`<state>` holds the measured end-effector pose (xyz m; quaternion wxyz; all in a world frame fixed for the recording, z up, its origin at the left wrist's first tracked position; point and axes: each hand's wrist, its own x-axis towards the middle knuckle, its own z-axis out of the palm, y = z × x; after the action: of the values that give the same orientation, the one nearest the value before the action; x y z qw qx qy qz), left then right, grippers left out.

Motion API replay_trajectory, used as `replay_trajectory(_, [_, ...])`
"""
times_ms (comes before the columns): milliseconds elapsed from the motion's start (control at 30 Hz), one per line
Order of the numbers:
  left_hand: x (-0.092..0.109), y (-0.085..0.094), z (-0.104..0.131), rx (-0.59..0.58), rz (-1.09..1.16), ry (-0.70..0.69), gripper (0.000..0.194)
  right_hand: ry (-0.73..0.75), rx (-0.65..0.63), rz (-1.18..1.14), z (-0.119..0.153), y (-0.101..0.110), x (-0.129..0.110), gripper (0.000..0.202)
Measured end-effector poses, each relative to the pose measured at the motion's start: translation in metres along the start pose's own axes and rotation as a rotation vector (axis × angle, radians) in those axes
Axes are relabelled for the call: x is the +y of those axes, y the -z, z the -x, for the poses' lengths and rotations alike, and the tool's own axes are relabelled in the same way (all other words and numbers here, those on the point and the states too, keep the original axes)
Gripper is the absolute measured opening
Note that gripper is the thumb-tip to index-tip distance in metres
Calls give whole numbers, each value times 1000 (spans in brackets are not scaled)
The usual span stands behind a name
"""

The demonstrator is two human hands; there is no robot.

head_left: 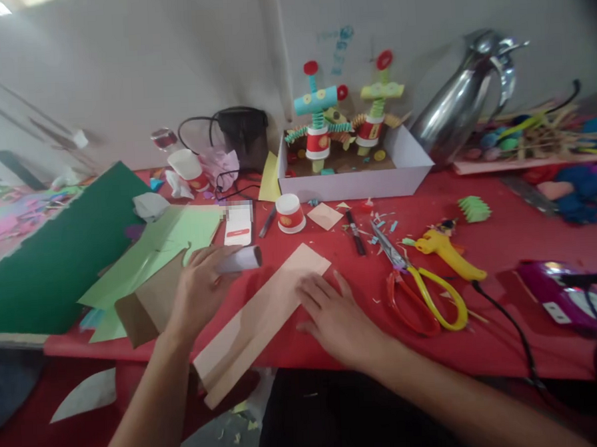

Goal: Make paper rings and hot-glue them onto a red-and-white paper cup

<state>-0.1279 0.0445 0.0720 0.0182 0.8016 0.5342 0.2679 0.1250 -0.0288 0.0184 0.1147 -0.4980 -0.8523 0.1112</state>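
My left hand is wrapped round a short white paper tube, above the table left of centre. A long peach paper strip with a lengthwise crease lies slantwise on the red cloth, its lower end past the table edge. The spread fingers of my right hand rest on the strip's right side near its upper end. Under my left hand lie brown card and green paper. An upside-down red and white paper cup stands beyond the strip, near a small peach square.
Right of my hands lie scissors, a yellow glue gun with a cord and a purple device. A white box with two cup figures stands behind, beside a steel jug. A green board is at left.
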Motion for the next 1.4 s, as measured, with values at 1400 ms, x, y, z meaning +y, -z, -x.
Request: replay_trajectory(1400, [49, -72, -22, -352, -169, -311, 65, -99, 396, 71, 20, -19, 7, 28])
